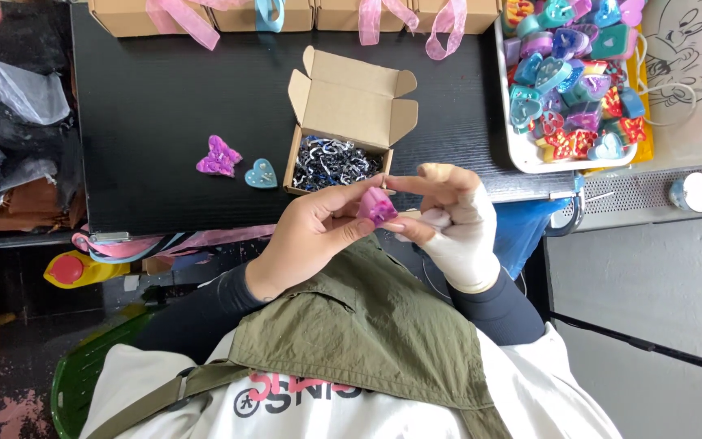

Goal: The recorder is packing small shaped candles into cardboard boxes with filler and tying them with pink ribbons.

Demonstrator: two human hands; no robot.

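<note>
Pink candle (377,206) pinched between both hands' fingertips — left (310,232), right (452,219).

This is looking like a small craft workshop where handmade gifts are being packed. A black desk (164,106) is carrying the work. Along its far edge a row of closed cardboard boxes (123,15) is standing, tied with pink ribbons (180,20). Near the middle an open cardboard box (349,106) is lying, filled with shredded paper (335,161). At the right edge a white tray (522,154) is holding many colourful resin pieces (570,73), shaped like hearts and butterflies. Plastic bags (10,89) are piling up beside the left edge.
</note>
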